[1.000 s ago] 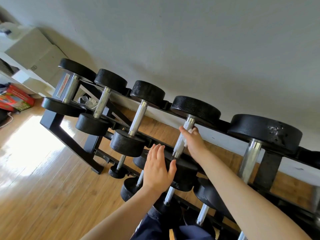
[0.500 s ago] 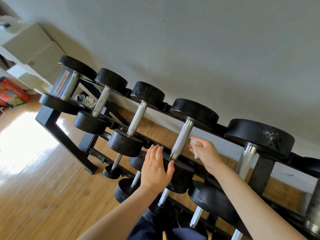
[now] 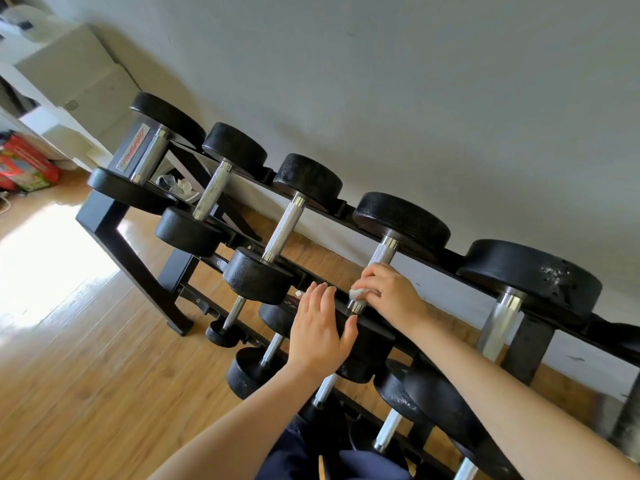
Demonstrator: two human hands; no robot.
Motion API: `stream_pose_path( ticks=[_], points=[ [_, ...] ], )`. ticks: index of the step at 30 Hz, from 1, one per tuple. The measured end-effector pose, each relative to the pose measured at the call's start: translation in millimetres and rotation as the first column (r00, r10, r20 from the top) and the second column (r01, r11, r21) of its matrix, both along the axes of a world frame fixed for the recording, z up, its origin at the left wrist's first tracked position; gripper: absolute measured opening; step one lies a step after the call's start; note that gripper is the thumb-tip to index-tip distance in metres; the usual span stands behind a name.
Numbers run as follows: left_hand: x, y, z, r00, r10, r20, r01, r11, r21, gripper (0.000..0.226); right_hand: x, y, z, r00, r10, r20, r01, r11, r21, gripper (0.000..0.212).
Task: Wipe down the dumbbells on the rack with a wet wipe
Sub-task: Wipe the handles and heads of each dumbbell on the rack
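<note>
a black rack [image 3: 104, 233] stands on a wood floor [image 3: 86, 393] against a pale wall [image 3: 381, 81], seen tilted from above. five black dumbbells with chrome handles lie across its top tier, and smaller dumbbells sit on the lower tiers.

the right hand [image 3: 391, 296] is curled round the near end of the handle [image 3: 381, 254] of the fourth dumbbell [image 3: 401, 220] from the left, pressing a crumpled white wipe [image 3: 358, 293] against the chrome. the wipe peeks out beside the fingers, just above the collar where the handle meets the near weight head.

the left hand [image 3: 320, 330] lies open, fingers straight and together, palm resting flat on that near head [image 3: 367, 341] of the same dumbbell, thumb spread toward the handle. the two hands are close but not touching.

to the right, the fifth dumbbell [image 3: 530, 275] has white scuffs on its far head. to the left, the third dumbbell [image 3: 287, 223] shows a knurled handle. a red and white label [image 3: 133, 147] is on the rack's left end. some crumpled white material [image 3: 180, 184] lies behind the rack, seen between the first two dumbbells. at far left are white furniture [image 3: 52, 64] and a red package [image 3: 24, 164] on the floor. dark blue cloth [image 3: 294, 459] shows at the bottom edge.
</note>
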State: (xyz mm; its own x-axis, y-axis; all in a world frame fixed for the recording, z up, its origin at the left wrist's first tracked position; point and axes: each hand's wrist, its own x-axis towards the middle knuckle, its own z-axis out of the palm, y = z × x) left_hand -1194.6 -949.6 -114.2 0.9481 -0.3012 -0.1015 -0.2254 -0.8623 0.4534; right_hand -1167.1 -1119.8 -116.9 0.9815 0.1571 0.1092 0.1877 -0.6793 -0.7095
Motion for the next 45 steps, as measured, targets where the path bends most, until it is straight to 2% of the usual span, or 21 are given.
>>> stream_pose_path(
  ticks=[3, 5, 10, 12, 16, 18, 21, 23, 25, 28, 33, 36, 42, 45],
  points=[
    [0.1, 0.4, -0.4, 1.000, 0.005, 0.013, -0.005, 1.000, -0.008, 0.080, 5.8, 1.1, -6.9, 0.963, 0.172, 0.207, -0.122, 0.965, -0.231, 0.015],
    [0.2, 0.2, 0.1, 1.000, 0.003, 0.002, -0.003, 1.000, -0.009, 0.080, 9.0, -1.9, -13.5, 0.918, 0.289, 0.273, -0.183, 0.917, -0.353, 0.017],
    [-0.2, -0.4, -0.3, 1.000, 0.013, 0.018, -0.013, 1.000, -0.011, 0.075, 9.4, -15.0, -19.8, 0.837, 0.517, 0.178, -0.354, 0.761, -0.544, 0.033],
    [-0.6, -0.5, 0.0, 1.000, 0.016, 0.008, -0.016, 1.000, -0.009, 0.075, 13.2, -18.1, -16.3, 0.824, 0.553, 0.125, -0.412, 0.734, -0.540, 0.031],
    [-1.0, -0.4, -1.1, 0.999, 0.017, 0.031, -0.017, 1.000, -0.022, 0.069, 17.5, -17.3, -5.4, 0.830, 0.550, -0.088, -0.544, 0.766, -0.343, 0.037],
    [-0.7, 0.0, -2.5, 0.999, 0.021, 0.043, -0.019, 0.999, -0.034, 0.068, 15.5, -14.2, -10.0, 0.823, 0.554, -0.123, -0.561, 0.763, -0.320, 0.036],
    [0.1, 0.4, -2.5, 0.999, 0.016, 0.049, -0.014, 0.999, -0.037, 0.069, 10.7, -16.4, -9.9, 0.810, 0.578, -0.100, -0.574, 0.746, -0.338, 0.054],
    [-0.2, 0.4, -1.5, 0.999, 0.015, 0.043, -0.013, 0.999, -0.035, 0.072, 9.0, -25.2, -9.8, 0.781, 0.624, -0.030, -0.572, 0.694, -0.437, 0.044],
    [-0.4, 0.8, -0.8, 0.999, 0.012, 0.031, -0.011, 0.999, -0.031, 0.076, 9.3, -33.5, -12.3, 0.707, 0.704, 0.061, -0.580, 0.627, -0.520, 0.036],
    [0.0, 1.3, -1.2, 1.000, 0.009, 0.016, -0.008, 1.000, -0.026, 0.078, 6.1, -29.7, -21.9, 0.707, 0.693, 0.138, -0.545, 0.659, -0.518, 0.038],
    [0.4, 1.5, -1.2, 1.000, 0.006, 0.007, -0.006, 1.000, -0.019, 0.080, 6.5, -40.0, -29.2, 0.655, 0.737, 0.166, -0.519, 0.598, -0.611, 0.040],
    [0.5, 1.0, 0.3, 1.000, 0.002, -0.009, -0.002, 1.000, -0.004, 0.084, 4.5, -43.2, -33.3, 0.667, 0.723, 0.183, -0.501, 0.616, -0.607, 0.043],
    [0.5, 1.2, 1.3, 1.000, 0.000, -0.023, 0.000, 1.000, 0.003, 0.086, 1.5, -28.4, -30.3, 0.746, 0.642, 0.176, -0.446, 0.678, -0.585, 0.045],
    [0.5, 1.0, 2.4, 0.999, -0.002, -0.042, 0.003, 1.000, 0.013, 0.088, -3.6, -38.2, -32.7, 0.732, 0.649, 0.208, -0.434, 0.680, -0.591, 0.048]
  ],
)
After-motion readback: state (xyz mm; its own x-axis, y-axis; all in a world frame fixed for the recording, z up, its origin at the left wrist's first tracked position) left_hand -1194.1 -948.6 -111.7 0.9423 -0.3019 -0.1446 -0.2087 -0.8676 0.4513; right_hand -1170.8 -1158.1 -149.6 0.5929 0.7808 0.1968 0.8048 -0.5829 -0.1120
